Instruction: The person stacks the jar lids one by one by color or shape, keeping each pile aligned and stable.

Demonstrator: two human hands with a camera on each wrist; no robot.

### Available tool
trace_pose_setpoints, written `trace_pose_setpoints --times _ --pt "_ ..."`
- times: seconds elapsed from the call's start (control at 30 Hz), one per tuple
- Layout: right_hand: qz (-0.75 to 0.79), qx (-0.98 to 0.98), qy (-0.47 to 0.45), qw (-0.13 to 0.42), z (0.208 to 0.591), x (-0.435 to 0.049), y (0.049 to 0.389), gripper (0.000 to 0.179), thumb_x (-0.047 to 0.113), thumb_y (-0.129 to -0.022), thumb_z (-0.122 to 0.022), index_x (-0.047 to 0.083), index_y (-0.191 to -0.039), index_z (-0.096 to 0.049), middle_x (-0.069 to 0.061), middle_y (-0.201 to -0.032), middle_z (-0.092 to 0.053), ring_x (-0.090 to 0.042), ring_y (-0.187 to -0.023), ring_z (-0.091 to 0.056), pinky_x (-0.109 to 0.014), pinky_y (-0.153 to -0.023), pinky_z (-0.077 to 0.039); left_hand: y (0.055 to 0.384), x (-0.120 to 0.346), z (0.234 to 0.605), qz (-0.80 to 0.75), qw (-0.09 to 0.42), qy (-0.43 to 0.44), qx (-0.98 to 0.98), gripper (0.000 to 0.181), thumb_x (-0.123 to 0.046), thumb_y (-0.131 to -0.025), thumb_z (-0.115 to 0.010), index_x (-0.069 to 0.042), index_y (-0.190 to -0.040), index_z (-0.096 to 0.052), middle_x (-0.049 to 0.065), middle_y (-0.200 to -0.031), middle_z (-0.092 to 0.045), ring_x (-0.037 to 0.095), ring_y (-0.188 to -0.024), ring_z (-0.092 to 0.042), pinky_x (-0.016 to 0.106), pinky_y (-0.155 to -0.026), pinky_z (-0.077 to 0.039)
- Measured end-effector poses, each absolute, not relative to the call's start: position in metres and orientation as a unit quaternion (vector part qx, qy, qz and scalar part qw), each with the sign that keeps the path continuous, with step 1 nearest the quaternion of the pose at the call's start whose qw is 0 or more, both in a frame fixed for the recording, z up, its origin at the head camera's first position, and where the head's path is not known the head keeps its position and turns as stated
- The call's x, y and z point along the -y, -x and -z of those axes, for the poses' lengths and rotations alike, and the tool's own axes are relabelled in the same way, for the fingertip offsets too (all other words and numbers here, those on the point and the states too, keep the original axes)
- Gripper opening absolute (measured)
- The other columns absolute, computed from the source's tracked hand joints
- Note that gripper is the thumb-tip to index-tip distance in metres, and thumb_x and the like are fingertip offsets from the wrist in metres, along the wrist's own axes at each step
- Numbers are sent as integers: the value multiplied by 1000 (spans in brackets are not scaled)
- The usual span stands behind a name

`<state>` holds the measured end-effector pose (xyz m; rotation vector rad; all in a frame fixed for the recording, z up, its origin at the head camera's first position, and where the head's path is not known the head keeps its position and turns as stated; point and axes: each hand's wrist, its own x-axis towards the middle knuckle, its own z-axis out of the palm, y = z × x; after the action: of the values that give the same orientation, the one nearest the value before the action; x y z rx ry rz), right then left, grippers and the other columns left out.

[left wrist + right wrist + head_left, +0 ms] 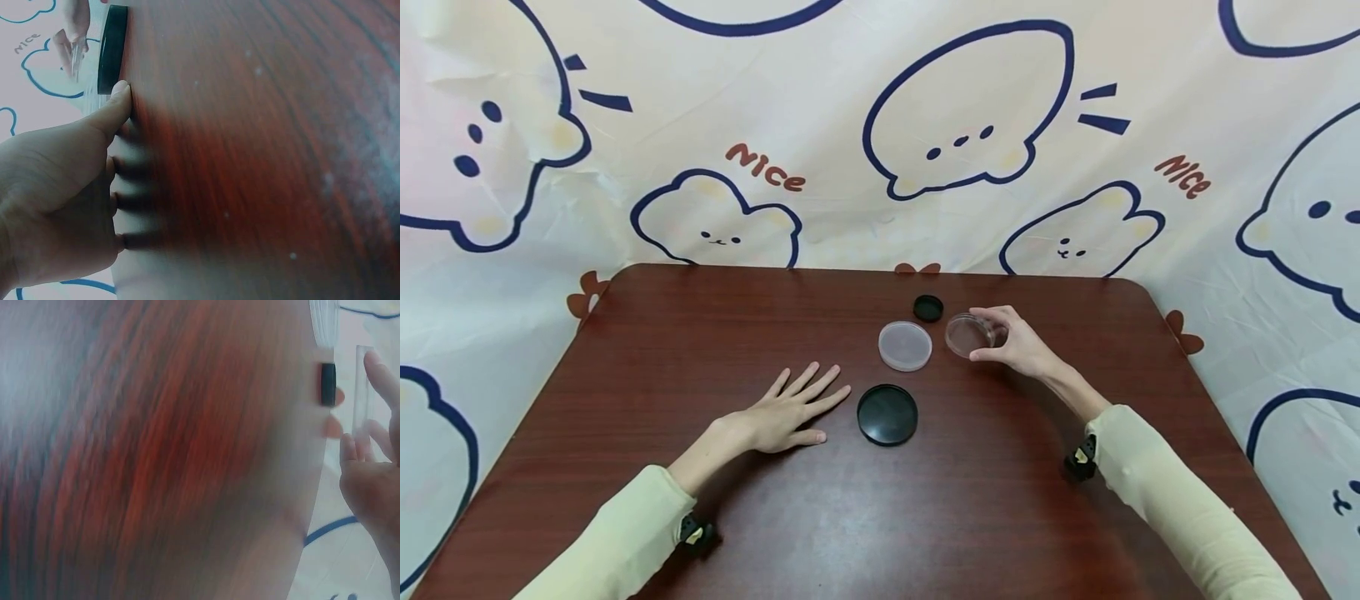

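My right hand [1017, 342] grips a clear, shallow round dish [966, 336] by its edges, between thumb and fingers. In the right wrist view this clear dish [362, 394] appears edge-on, raised off the tabletop. My left hand [778, 417] lies palm down on the table with its fingers spread, holding nothing. Just right of its fingertips is a large black round lid [887, 415]. A translucent white round lid [905, 346] lies beyond that one, left of the held dish. Farther back sits a small black round lid [928, 308].
The brown wooden table [700, 333] runs back to a white cloth backdrop [835, 100] printed with blue cartoon outlines. Cloth also hangs along both sides. Each wrist carries a small black camera, the left camera [697, 533] and the right camera [1081, 458].
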<state>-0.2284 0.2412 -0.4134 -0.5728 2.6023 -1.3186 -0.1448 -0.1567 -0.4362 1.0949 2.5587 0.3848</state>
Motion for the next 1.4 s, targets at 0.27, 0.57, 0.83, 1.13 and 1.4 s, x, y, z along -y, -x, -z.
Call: trace_pose_setpoints --times 0.27,0.57,0.83,1.13,1.4 --pt "445 -864 229 51 436 -218 239 69 12 -77 -83 0 -138 -51 -19 -118 -43 -29 -97 -42 -36 -79 -39 145 158 436 -136 164 -383 -899 68 -36 -98 -55 -16 -155 -22 14 -161 -3 40 -145 1 66 -107 -2" --pt "396 -881 252 63 436 -177 241 71 16 -78 -82 -1 -139 -49 -20 -125 -42 -31 -101 -45 -41 -81 -45 144 158 437 -132 162 -385 -899 68 -37 -98 -55 -17 -155 -23 15 -161 -3 41 -144 0 66 -107 -3" --pt "347 -896 269 64 435 -159 241 72 23 -80 -81 -1 -139 -49 -21 -126 -41 -32 -106 -36 -45 -83 -39 144 157 437 -133 163 -384 -899 69 -37 -98 -55 -17 -155 -23 15 -161 -3 40 -145 0 66 -107 -3" --pt "348 -899 251 89 440 -154 241 73 26 -81 -80 0 -141 -47 -20 -127 -37 -33 -110 -31 -47 -85 -39 145 157 439 -128 161 -385 -900 69 -38 -98 -54 -17 -155 -22 15 -161 -2 40 -145 1 66 -108 -2" --pt "334 -900 261 100 439 -152 242 76 26 -82 -80 0 -144 -43 -22 -130 -35 -35 -115 -30 -50 -88 -37 144 159 440 -134 158 -383 -900 69 -37 -98 -54 -16 -155 -23 16 -161 -3 41 -145 1 65 -108 -2"
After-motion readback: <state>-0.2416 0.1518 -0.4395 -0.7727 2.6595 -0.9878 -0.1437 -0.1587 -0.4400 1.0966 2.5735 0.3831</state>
